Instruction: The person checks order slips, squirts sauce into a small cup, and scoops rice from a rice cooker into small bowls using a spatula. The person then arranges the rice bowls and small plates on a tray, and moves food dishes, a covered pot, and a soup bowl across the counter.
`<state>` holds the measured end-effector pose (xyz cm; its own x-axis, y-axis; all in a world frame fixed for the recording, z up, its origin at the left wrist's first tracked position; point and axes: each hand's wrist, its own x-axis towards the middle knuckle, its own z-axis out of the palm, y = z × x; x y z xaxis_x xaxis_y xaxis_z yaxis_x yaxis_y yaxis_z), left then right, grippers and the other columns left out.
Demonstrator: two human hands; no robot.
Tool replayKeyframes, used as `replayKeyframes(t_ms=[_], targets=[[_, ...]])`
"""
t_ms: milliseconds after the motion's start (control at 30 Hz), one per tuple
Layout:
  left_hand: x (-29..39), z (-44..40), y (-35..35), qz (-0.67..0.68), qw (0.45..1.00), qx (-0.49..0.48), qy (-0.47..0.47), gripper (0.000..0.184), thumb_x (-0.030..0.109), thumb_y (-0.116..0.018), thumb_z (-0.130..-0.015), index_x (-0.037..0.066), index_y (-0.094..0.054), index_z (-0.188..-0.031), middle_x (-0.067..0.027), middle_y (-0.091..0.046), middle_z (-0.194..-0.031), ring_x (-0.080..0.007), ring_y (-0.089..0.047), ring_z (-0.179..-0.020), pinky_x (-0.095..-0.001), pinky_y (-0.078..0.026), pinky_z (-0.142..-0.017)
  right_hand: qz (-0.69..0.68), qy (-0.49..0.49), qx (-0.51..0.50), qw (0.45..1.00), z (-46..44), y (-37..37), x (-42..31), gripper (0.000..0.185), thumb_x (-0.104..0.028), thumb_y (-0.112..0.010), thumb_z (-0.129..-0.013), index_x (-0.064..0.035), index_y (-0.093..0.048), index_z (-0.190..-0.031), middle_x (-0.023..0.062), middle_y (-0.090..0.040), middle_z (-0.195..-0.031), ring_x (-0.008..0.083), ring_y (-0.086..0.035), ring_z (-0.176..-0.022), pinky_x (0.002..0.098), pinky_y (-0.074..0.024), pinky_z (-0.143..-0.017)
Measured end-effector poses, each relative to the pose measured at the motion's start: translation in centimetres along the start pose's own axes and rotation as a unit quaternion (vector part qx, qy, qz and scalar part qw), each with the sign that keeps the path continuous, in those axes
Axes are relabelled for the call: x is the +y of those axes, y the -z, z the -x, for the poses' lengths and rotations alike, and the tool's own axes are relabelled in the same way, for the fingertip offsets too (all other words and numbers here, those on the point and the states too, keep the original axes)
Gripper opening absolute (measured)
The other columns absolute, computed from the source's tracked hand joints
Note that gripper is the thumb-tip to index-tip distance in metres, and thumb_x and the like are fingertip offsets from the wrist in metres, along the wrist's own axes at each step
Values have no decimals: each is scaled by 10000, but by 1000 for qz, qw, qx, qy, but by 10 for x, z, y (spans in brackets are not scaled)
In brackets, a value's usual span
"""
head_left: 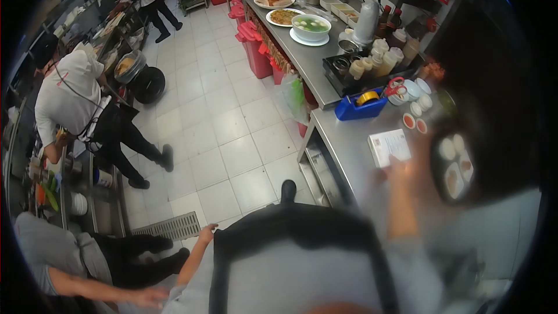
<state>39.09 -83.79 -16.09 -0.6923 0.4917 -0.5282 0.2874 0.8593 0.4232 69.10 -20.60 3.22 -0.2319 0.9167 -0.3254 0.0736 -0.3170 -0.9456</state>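
Observation:
My right hand (pixel 399 170), blurred, is at the near edge of a small white box (pixel 389 146) with printing on it, fingers and thumb closed about that edge. The box is above the steel counter (pixel 343 139). Just beyond it stand a blue tape dispenser (pixel 361 106) with a yellow roll and two small cups of red sauce (pixel 415 122). To the right of this hand is a dark tray (pixel 452 166) of pale round and oval pieces. My left hand (pixel 207 233) hangs low beside my apron (pixel 296 227), fingers partly stretched, with nothing visible in it.
Squeeze bottles (pixel 378 58) crowd a black tray farther along the counter. A bowl of green soup (pixel 311 25) and plates of food line it. Red bins (pixel 254 49) stand below. A person in grey (pixel 52 244) is close on my left, a hand (pixel 150 297) by my sleeve. Two more people work beyond.

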Motion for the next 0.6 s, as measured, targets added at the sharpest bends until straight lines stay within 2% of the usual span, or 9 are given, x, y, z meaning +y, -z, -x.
replayKeyframes(t_ms=[33,67,133,200,267,333,433,533,600], targets=[[-2,-15,1,-2,1000,-8,1,610,200,-727,-658,132,-506,-1223,-184,-581,-1101,-328,-541,-1062,-379,-428,-928,16,47,-17,999,5,-7,-7,484,-229,-606,-834,-92,-401,-1250,110,-534,-1156,252,-595,-893,403,-517,-729],[-6,-32,2,-4,1000,-20,10,614,198,-725,-662,134,-499,-1229,-185,-576,-1112,-325,-537,-1070,-377,-427,-929,101,11,9,995,-9,-6,-8,461,-198,-607,-827,-86,-413,-1230,94,-574,-1076,236,-605,-858,391,-518,-701],[-9,-69,9,-5,999,-37,30,623,195,-722,-669,137,-486,-1242,-186,-565,-1135,-321,-528,-1087,-375,-425,-932,268,118,68,954,-55,22,-11,416,-180,-618,-817,-60,-453,-1180,74,-614,-961,201,-608,-809,350,-507,-675],[-11,-110,24,2,998,-36,47,632,191,-719,-676,140,-472,-1256,-187,-554,-1158,-316,-519,-1104,-373,-423,-934,405,392,123,817,-116,58,-18,381,-202,-639,-813,-21,-509,-1122,68,-612,-890,163,-595,-781,293,-482,-680],[-5,-149,48,7,999,-17,49,642,187,-717,-683,143,-459,-1269,-188,-543,-1180,-312,-510,-1121,-371,-421,-936,310,438,198,820,-147,50,-38,321,-210,-635,-828,1,-560,-1058,53,-600,-849,126,-571,-755,249,-457,-680],[8,-192,80,29,999,23,25,651,183,-714,-690,146,-445,-1282,-190,-533,-1203,-308,-501,-1138,-369,-419,-938,118,350,225,902,-103,-41,-133,236,-178,-595,-863,-9,-587,-1027,31,-583,-855,99,-543,-750,227,-435,-662],[48,-264,130,139,988,68,6,666,177,-709,-700,151,-425,-1302,-191,-516,-1237,-301,-487,-1163,-365,-415,-942,199,366,102,904,-91,-145,-221,167,-116,-527,-901,-28,-587,-1030,8,-570,-887,75,-532,-808,209,-428,-661],[126,-320,178,241,968,55,42,634,178,-722,-675,138,-469,-1256,-200,-501,-1244,-329,-472,-1164,-373,-417,-939,188,455,-58,868,-86,-269,-275,133,-54,-575,-843,-7,-601,-965,4,-545,-831,76,-543,-800,221,-447,-642],[137,-369,187,97,994,31,-26,564,179,-723,-665,123,-525,-1191,-203,-538,-1182,-345,-499,-1120,-378,-426,-923,233,502,-142,821,-109,-325,-292,117,-7,-605,-783,-8,-616,-900,27,-543,-802,102,-559,-777,241,-455,-620]])
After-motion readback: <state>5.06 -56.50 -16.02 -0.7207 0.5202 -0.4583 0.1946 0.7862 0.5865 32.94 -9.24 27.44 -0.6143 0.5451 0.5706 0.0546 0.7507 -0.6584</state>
